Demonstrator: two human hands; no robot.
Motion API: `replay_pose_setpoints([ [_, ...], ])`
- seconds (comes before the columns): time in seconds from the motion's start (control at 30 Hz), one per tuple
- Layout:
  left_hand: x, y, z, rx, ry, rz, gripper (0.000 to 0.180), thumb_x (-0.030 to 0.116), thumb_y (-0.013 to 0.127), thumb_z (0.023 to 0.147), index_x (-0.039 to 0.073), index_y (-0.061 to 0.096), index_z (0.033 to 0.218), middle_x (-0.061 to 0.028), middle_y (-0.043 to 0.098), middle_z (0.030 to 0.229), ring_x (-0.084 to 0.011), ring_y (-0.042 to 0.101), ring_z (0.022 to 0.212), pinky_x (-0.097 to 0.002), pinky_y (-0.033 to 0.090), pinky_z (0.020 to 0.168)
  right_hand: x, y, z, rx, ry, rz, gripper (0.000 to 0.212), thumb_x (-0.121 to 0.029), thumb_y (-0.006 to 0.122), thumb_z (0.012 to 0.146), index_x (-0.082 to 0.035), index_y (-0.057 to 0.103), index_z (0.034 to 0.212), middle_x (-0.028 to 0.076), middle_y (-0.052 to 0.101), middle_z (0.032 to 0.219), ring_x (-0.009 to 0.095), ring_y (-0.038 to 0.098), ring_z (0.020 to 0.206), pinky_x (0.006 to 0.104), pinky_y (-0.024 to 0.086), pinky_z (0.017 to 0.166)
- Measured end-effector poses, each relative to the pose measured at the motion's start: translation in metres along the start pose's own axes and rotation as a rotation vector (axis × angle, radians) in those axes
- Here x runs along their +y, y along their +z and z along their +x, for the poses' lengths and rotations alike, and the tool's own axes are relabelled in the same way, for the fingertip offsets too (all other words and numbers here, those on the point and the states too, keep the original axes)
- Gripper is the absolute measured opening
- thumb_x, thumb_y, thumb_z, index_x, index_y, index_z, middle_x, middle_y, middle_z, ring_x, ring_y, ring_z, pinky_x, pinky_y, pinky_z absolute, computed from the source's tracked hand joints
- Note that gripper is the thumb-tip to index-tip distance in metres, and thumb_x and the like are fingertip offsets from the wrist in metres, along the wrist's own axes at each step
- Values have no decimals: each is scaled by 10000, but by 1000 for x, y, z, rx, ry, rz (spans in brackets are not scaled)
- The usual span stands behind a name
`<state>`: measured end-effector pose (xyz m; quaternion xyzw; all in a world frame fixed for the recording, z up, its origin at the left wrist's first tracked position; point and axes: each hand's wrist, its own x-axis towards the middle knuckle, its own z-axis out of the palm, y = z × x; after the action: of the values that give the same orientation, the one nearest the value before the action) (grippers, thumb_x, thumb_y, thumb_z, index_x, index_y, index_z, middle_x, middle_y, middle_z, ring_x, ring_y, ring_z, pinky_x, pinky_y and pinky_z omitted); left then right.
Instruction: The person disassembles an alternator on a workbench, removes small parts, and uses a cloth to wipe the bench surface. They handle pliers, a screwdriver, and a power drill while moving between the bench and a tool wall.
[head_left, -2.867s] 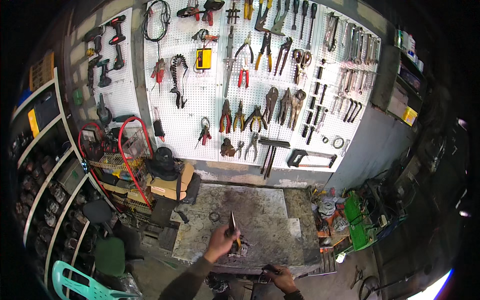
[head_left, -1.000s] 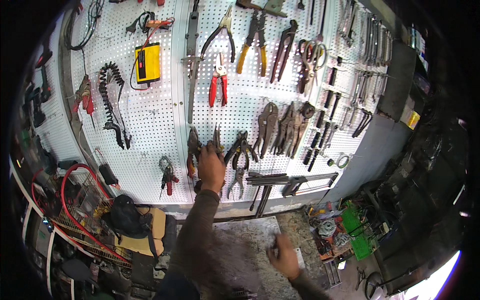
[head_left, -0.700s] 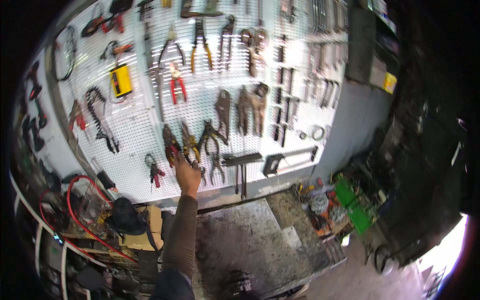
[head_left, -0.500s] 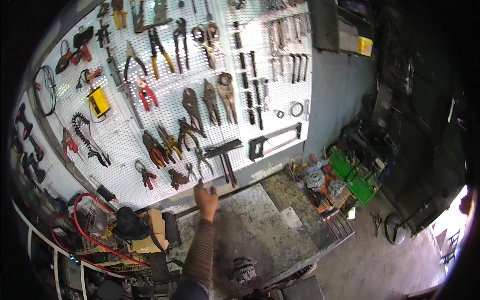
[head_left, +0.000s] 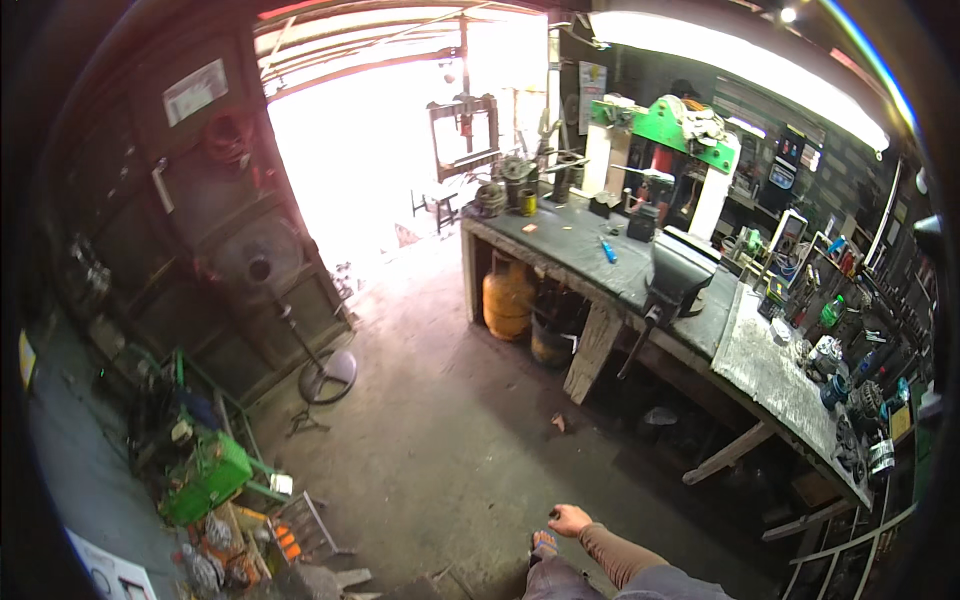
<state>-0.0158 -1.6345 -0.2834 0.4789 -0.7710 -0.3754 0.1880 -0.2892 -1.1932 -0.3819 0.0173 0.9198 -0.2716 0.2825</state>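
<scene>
I see one hand [head_left: 570, 520] low at the near edge, fingers curled round something small and dark (I cannot tell what), and it could slip to the concrete floor [head_left: 440, 440] mid-stride.

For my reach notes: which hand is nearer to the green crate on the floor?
Right, probably: that hand hangs above the floor, the green crate far to its left. The left hand is out of view, so unsure.
</scene>
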Motion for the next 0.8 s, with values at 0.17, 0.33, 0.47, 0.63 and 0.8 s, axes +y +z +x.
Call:
replay_pose_setpoints([
  [0.17,92,163,24,-381,137,-137,460,209,740,944,-53,634,1307,-155,743,1050,-230,692,891,-363,555,815,108,-76,-3,115,394,185,452,-270,672,765,-46,748,1150,211,725,1176,355,688,1135,428,537,978],
  [0.33,198,258,71,-752,382,-21,488,212,736,953,-62,608,1336,-164,728,1133,-232,684,1011,-345,546,914,182,-118,-16,214,643,451,387,-226,655,787,-51,772,1112,202,741,1143,315,708,1110,398,546,955],
  [0.47,216,312,107,-731,614,53,481,191,744,944,-68,607,1325,-144,735,1058,-215,699,918,-345,576,816,193,-116,-2,192,790,510,390,-211,654,790,-36,769,1118,189,754,1116,309,732,1048,393,565,914],
  [0.63,205,387,149,-931,-100,103,384,193,724,946,-53,647,1230,-102,712,875,-187,653,649,-337,542,548,172,-108,57,129,766,584,384,-236,678,795,-60,772,1123,145,765,1014,268,732,904,366,573,812],
  [0.8,246,474,213,-991,-187,185,272,204,702,954,-34,662,1079,-93,695,821,-186,618,575,-338,501,478,122,-156,149,285,717,455,366,-296,716,822,-44,777,1079,136,760,871,219,728,718,359,580,672],
])
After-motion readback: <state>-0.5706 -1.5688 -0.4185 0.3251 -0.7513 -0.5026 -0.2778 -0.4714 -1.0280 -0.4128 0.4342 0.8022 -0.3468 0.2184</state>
